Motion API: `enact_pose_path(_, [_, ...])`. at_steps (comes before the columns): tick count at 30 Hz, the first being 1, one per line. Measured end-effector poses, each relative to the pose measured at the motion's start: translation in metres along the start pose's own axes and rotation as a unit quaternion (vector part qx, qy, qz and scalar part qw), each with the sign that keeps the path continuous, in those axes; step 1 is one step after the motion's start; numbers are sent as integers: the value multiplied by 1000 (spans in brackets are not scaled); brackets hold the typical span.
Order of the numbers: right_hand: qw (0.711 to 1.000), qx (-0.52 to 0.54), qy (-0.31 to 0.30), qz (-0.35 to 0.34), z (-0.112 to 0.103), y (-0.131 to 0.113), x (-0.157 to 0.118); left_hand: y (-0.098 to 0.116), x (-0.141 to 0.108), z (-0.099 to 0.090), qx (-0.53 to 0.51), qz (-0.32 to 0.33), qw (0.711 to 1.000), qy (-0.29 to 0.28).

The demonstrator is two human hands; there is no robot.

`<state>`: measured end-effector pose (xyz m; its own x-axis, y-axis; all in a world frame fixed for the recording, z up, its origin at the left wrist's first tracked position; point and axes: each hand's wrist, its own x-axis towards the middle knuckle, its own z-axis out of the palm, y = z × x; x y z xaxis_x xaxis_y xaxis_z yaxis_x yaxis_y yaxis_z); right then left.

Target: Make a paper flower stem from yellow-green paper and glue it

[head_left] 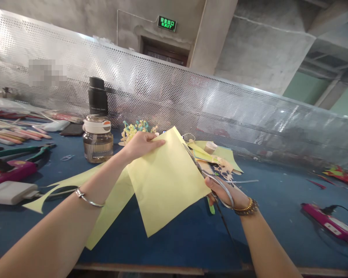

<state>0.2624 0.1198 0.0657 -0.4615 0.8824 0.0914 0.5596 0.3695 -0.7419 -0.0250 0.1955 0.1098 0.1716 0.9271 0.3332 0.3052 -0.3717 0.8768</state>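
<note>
A yellow paper sheet (pixel 168 185) is raised above the blue table, its upper left edge pinched by my left hand (pixel 145 146). My right hand (pixel 220 190) is closed round the handles of silver scissors (pixel 228 197), whose blades run along the sheet's right edge, partly hidden by the paper. Another yellow sheet (pixel 113 210) lies below my left forearm, with a curved cut strip (pixel 40 200) at its left end. Something small and green (pixel 210 206) shows beneath my right hand.
A lidded jar (pixel 98 143) and a black bottle (pixel 98 96) stand at the back left. Pens (pixel 14 135), green-handled pliers (pixel 20 151) and a magenta power strip (pixel 14 173) lie left. Paper pieces (pixel 220 154) lie behind my right hand; another power strip (pixel 330 222) is right. A perforated metal divider (pixel 162 96) stands behind.
</note>
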Motion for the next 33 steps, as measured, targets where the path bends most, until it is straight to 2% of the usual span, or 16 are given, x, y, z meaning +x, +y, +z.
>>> enact_pose_path(25, [999,-37,-6,38,-2,-9,-1,0,2,0,21,-2,1000,-6])
enact_pose_path(33, [999,-22,-3,42,-1,-7,-1,1,1,1,28,28,999,-8])
